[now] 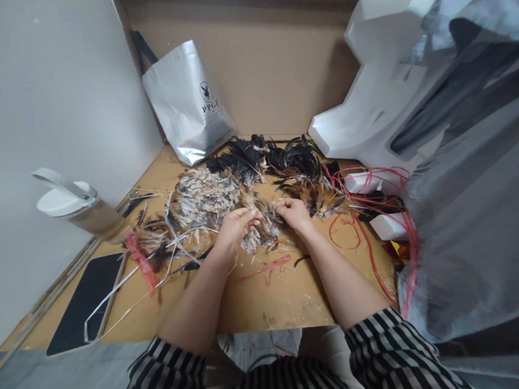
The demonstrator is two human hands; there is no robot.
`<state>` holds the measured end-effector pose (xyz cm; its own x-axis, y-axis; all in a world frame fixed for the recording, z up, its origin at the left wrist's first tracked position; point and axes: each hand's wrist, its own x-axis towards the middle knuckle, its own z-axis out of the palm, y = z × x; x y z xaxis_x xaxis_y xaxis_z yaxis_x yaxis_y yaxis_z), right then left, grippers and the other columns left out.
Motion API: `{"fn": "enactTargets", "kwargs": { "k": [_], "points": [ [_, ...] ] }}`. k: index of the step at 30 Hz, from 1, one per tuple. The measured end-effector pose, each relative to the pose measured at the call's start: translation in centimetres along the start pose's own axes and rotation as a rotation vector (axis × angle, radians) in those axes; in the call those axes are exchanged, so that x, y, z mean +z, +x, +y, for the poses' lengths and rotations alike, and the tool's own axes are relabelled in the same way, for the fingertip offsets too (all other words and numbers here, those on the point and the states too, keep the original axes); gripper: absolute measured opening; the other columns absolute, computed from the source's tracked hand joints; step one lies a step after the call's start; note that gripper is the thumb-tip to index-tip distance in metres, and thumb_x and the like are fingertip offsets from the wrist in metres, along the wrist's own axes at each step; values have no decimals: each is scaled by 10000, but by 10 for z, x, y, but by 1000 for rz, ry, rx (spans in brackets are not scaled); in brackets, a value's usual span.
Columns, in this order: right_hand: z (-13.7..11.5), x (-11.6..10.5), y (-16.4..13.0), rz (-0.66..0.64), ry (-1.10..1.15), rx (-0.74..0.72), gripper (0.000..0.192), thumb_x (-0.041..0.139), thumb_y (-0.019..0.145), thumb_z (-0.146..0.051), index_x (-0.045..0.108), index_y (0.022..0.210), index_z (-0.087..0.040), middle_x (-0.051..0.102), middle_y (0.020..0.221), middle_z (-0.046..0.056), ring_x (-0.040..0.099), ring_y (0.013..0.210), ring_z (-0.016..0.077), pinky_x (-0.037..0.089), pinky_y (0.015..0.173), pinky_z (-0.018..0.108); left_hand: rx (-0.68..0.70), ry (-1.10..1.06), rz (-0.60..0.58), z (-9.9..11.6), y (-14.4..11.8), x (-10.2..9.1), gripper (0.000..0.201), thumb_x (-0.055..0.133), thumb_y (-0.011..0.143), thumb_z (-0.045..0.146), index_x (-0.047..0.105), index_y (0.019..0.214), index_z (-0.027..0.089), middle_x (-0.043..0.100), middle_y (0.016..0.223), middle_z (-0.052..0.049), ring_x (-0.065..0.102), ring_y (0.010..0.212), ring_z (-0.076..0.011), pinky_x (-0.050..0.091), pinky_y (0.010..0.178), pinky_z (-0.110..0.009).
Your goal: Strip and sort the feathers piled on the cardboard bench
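Note:
My left hand (239, 225) is closed in a pinch on brownish feathers (250, 201) over the middle of the table. Just to its right, my right hand (293, 213) also pinches, its fingertips at the edge of a small grey-brown tuft (268, 221); the exact feather between them is too small to make out. A large bundle of pale feathers (205, 193) lies beside my left hand, quill ends showing. Behind my hands are black feather bunches (295, 159), and brown-gold feathers (318, 196) spread to the right of my right hand.
A silver bag (185, 104) leans at the back. On the left stand a lidded bottle (90, 214) and a dark tablet (88, 304) crossed by white string. Red string (372, 257) tangles at right, near white foam pieces (388, 226) and hanging grey cloth (476, 201).

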<state>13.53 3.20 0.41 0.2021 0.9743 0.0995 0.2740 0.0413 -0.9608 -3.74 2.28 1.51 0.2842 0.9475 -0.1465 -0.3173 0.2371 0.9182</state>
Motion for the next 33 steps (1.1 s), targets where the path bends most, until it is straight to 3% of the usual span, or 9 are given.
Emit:
{"fn": "enactTargets", "kwargs": {
  "k": [4, 9, 24, 33],
  "points": [
    [-14, 3, -5, 43, 249, 33, 256, 628, 598, -392, 584, 648, -144, 511, 503, -19, 348, 411, 62, 269, 413, 204, -33, -15, -8, -2, 0, 1, 240, 694, 636, 307, 646, 768, 113, 671, 808, -82, 578, 590, -65, 404, 498, -147],
    [-29, 13, -18, -30, 427, 57, 261, 657, 595, -407, 564, 643, -167, 398, 425, -67, 245, 366, 46, 180, 389, 214, -70, -52, -32, -4, 0, 2, 236, 696, 641, 282, 640, 792, 108, 675, 820, -98, 594, 597, -77, 420, 501, -151],
    [-23, 28, -24, -82, 382, -7, 216, 679, 580, -346, 609, 631, -148, 569, 548, -23, 457, 488, 75, 349, 494, 200, -79, -61, -111, -11, 1, 2, 194, 707, 634, 223, 654, 758, 84, 658, 688, -65, 572, 549, -52, 428, 503, -124],
    [-22, 21, -19, -119, 494, 68, 283, 617, 637, -434, 595, 652, -152, 423, 448, -68, 255, 366, 40, 164, 377, 200, -82, -49, -69, -8, 0, 3, 163, 705, 635, 195, 644, 738, 83, 645, 675, -50, 570, 543, -46, 442, 511, -125]
  ]
}}
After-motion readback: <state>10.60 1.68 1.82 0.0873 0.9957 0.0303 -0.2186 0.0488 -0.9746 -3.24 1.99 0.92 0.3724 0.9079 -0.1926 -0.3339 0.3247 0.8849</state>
